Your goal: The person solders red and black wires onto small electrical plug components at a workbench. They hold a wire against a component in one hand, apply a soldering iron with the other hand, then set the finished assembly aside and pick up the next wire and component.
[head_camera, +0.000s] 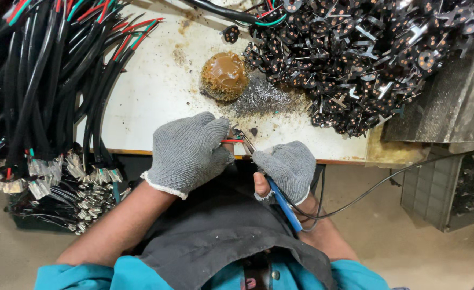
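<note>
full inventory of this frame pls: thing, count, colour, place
cable bundle: many, black with red and green cores, left over the table edge
metal terminals: many, silver, on the cable ends, lower left
round connector parts: a heap, black with metal pins, upper right
resin lump: one, brown, table centre
metal filings: a patch, grey, beside the lump
table: one, white, stained
soldering iron: one, blue handle, in the right hand
red wire: one, at the left hand's fingertips
left hand: grey knit glove
right hand: grey knit glove

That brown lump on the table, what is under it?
The brown lump sits on the stained white table, with grey metal dust spread beside it. What lies directly beneath the lump is covered, so it cannot be seen.
</note>
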The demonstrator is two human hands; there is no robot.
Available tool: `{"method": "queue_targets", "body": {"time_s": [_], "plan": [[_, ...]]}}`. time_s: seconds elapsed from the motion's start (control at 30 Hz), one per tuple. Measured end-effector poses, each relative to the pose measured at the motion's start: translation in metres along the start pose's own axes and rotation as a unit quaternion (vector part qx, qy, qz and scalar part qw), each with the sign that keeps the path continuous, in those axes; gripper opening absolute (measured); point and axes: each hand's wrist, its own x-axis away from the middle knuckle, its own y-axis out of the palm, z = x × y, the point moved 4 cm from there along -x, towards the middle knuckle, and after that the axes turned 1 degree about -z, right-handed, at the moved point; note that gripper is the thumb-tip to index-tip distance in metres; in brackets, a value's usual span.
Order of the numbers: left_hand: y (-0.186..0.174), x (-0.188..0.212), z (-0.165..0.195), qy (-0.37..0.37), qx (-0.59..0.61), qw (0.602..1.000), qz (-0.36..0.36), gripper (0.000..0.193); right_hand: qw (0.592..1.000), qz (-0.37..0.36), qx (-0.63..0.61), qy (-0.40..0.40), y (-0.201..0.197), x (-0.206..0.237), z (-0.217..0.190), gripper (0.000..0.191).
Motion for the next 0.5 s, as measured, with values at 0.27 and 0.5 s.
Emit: {"method": "queue_targets", "body": {"time_s": [0.27,0.5], "plan": [[-0.0010,-0.0017,-0.0009,-0.003,0.001,1.000,0.005,0.015,0.995,0.056,-0.017,-0.079,0.0000,-0.0033,-0.0034,0.021],[-0.0012,-0.0021,-0.0011,-0.003,0.003,1.000,-0.002,0.016,0.993,0.017,0.054,-0.105,0.0075,0.0006,0.0010,0.024]]}}
